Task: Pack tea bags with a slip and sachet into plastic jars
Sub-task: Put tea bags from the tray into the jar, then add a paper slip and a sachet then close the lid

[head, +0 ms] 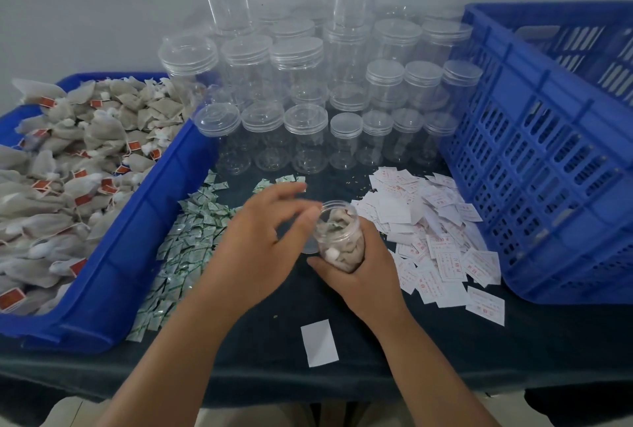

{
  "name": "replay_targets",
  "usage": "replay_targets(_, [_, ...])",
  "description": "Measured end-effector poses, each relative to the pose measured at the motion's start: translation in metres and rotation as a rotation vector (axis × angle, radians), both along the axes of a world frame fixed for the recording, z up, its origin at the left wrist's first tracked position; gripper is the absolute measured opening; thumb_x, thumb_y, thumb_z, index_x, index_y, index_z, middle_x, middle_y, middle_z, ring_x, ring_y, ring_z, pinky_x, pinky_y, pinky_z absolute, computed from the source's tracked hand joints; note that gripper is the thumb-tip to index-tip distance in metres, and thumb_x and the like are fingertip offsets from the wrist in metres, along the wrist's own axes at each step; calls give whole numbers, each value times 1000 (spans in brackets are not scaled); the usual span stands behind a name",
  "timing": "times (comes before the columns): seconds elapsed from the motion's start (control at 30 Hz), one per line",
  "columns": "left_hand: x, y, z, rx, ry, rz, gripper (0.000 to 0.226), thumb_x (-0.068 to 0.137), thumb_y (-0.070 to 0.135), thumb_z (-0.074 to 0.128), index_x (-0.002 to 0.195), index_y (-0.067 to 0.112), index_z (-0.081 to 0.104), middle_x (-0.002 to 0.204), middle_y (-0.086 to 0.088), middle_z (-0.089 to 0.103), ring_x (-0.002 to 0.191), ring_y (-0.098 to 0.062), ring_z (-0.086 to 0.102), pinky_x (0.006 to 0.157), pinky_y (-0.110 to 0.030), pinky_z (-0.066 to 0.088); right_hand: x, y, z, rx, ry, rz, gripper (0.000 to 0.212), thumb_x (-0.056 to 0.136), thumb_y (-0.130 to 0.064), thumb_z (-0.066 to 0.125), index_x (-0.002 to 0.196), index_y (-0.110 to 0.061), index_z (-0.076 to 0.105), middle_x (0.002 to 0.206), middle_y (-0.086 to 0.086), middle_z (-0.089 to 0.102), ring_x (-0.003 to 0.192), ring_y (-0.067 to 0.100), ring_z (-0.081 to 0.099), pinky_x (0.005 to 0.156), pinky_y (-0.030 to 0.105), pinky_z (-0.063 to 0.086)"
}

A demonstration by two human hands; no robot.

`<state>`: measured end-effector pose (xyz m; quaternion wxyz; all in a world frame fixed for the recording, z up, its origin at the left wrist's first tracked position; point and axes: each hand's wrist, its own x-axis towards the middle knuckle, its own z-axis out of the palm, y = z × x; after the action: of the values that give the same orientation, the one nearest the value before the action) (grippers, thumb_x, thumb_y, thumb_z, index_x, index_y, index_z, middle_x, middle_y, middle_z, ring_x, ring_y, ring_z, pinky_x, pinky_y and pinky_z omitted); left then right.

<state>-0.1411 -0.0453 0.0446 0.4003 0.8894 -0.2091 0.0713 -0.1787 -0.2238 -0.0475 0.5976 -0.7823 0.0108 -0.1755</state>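
My right hand (363, 276) grips a small clear plastic jar (337, 241), tilted to the left and stuffed with grey tea bags, with a bit of green sachet showing near its mouth. My left hand (253, 241) is beside the jar's mouth, its fingers blurred and curled round what looks like a clear lid (310, 246). A heap of loose tea bags (68, 159) with red tags fills the blue tray (113, 255) on the left. Green-and-white sachets (191, 238) lie scattered beside the tray. White printed slips (435, 221) are piled to the right of the jar.
Several empty lidded clear jars (308, 132) stand stacked in rows at the back of the dark table. A large blue slatted crate (548, 152) fills the right side. One blank white slip (319, 342) lies near the front edge between my forearms.
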Motion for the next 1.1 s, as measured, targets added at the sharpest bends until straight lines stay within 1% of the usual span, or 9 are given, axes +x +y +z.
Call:
replay_targets(0.1, [4,-9,-4,-133,-76,184,12,98,43,62,104,40,72,106,29,68,100,5,65,79,-18,50,-1,-3,3,74,-40,-193,53,70,-53,89,113,-54,58,112,-24,72,103,2,72,83,13,54])
replay_targets(0.2, [2,-15,-16,142,64,42,5,96,38,68,97,38,73,90,28,68,87,4,64,76,-23,51,2,-13,4,159,-81,-419,54,74,-45,94,113,-49,57,106,-26,70,96,-3,71,78,7,51])
replay_targets(0.3, [-14,-14,-33,553,160,-227,35,87,59,70,118,42,65,104,22,59,98,1,58,89,-31,52,6,-22,1,256,-72,-508,56,80,-31,95,124,-32,60,102,-20,71,94,-8,69,77,4,48])
replay_targets(0.37, [-26,-7,-48,663,217,-267,56,79,69,72,127,45,56,116,23,49,110,0,51,90,-28,47,7,-24,-2,294,-55,-494,54,82,-30,94,124,-28,60,102,-24,72,95,-9,70,77,2,48])
replay_targets(0.43, [-33,-1,-57,667,263,-244,56,76,70,76,121,44,55,114,22,43,108,1,44,86,-26,42,7,-24,-2,282,-42,-467,50,82,-31,94,118,-37,59,106,-33,70,96,-9,71,76,3,49])
replay_targets(0.63, [-29,1,-63,528,274,-132,29,86,57,74,77,38,55,88,16,58,82,1,55,69,-20,42,5,-17,0,202,-9,-354,47,79,-33,94,110,-41,60,108,-31,70,98,-7,69,76,3,47])
replay_targets(0.9, [-1,-7,-39,-134,281,243,8,96,36,72,103,40,72,84,28,75,76,9,68,60,-10,42,4,-12,1,123,22,-235,49,71,-52,90,108,-52,59,106,-31,71,95,-6,70,75,7,50])
replay_targets(1.0, [3,-9,-23,-355,102,362,9,96,34,73,100,41,73,85,27,75,73,7,69,60,-9,46,2,-9,1,83,17,-181,52,71,-51,90,111,-59,58,110,-28,72,100,-5,71,78,8,51])
replay_targets(1.1, [2,-11,-7,-431,-311,330,12,97,31,73,92,41,72,89,26,74,86,1,71,72,-11,51,1,-7,-2,38,13,-108,53,75,-45,93,117,-50,60,114,-20,74,107,6,73,87,22,58])
